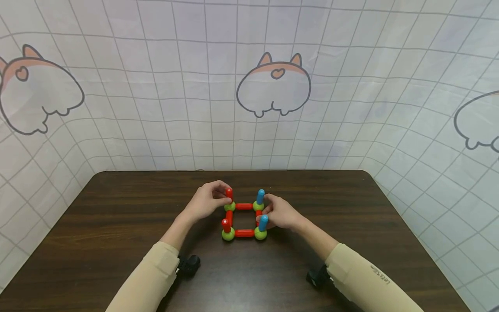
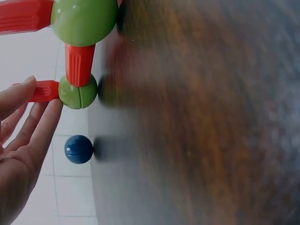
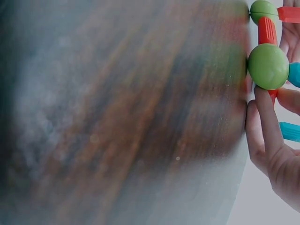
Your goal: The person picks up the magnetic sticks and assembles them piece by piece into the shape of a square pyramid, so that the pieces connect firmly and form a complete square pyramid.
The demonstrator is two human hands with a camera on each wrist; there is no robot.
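Note:
A square frame of red rods and green balls lies on the table. Two red rods stand upright on its left corners, two blue rods on its right corners. My left hand pinches the far-left upright red rod between thumb and fingers, just above its green ball. At the right side, my right hand grips the red side rod between the two blue uprights. In the right wrist view its fingers reach beside the near green ball.
A dark blue ball rests on the table in the left wrist view; the head view does not show it. The dark wooden table backs onto a white gridded curtain. A black wrist camera hangs under the left sleeve.

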